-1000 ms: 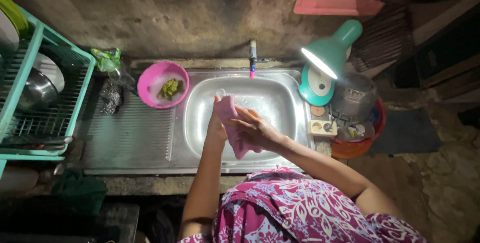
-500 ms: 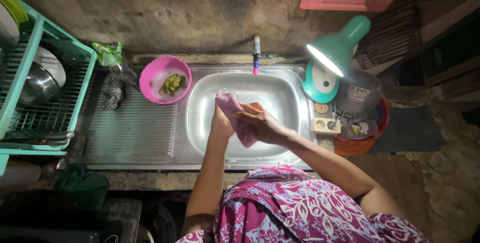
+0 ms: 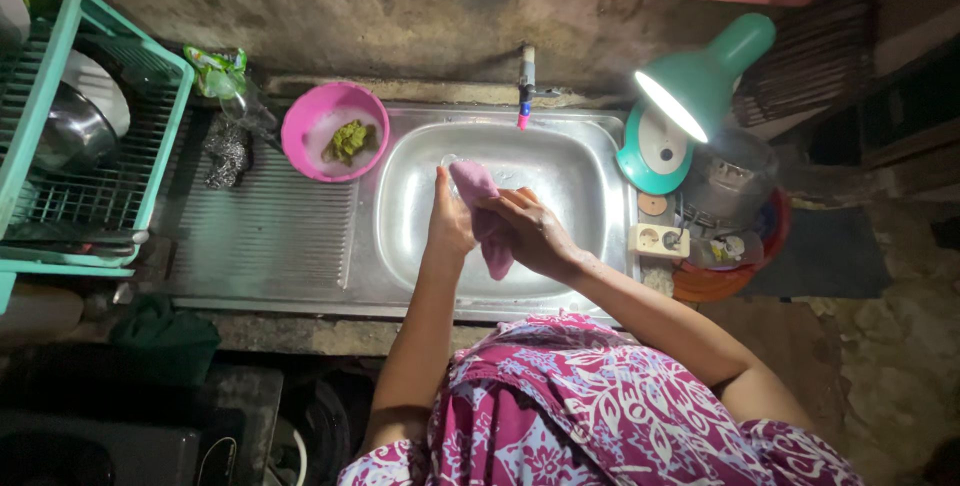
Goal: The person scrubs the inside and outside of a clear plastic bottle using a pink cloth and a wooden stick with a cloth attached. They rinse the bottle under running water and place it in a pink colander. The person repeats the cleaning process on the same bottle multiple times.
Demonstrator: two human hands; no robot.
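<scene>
Over the steel sink basin point(image 3: 585, 176) both my hands work a pink cloth point(image 3: 476, 186). My right hand point(image 3: 528, 231) grips the cloth, which hangs down past the fingers. My left hand point(image 3: 449, 228) is closed around something small and clear behind the cloth; I cannot tell what it is. The tap point(image 3: 526, 86) stands at the back wall above the basin, with no visible stream.
A pink bowl point(image 3: 312, 128) with a green scrubber sits on the ribbed drainboard point(image 3: 265, 236), beside steel wool point(image 3: 227, 154). A teal dish rack point(image 3: 60, 146) holding a steel bowl stands left. A lit teal desk lamp point(image 3: 690, 96), a socket block point(image 3: 658, 240) and a pot crowd the right.
My hands and the pink cloth have stayed over the basin, shifting slightly as the cloth is rubbed around the held item. The camera view moved a little.
</scene>
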